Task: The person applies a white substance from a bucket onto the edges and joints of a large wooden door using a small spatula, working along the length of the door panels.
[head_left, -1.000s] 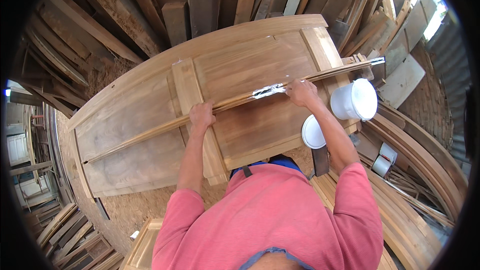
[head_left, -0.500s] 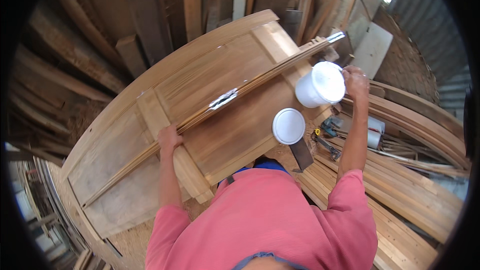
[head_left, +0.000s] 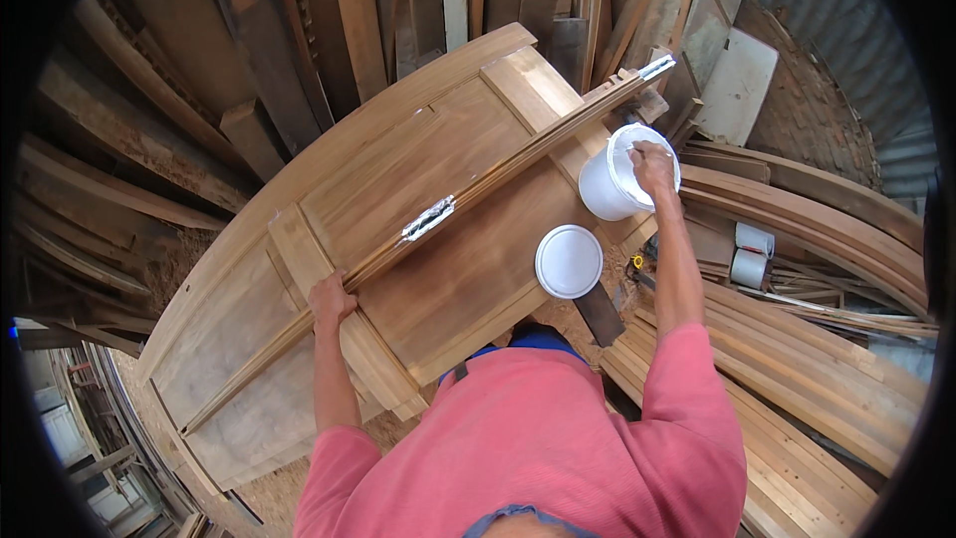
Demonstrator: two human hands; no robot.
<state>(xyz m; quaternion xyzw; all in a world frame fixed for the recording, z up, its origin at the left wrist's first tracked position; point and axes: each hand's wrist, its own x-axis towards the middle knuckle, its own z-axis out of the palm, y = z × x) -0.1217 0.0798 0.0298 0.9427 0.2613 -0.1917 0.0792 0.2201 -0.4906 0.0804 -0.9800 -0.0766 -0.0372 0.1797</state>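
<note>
Left hand steadying wooden strips, right hand at the white bucket's mouth.
The wooden strips [head_left: 538, 151], with a shiny white patch [head_left: 428, 219], run lengthwise over the panelled door [head_left: 458, 264], past its right end; the left hand [head_left: 331, 301] has its fingers curled around them near the middle crosspiece, probably to hold them in place. The white bucket [head_left: 605, 189] sits by the door's near right corner, seemingly for easy reach; the right hand [head_left: 652, 167] dips in, its fingers too hidden to tell their grip. The round lid [head_left: 570, 261] lies at the near edge, apparently off for access.
</note>
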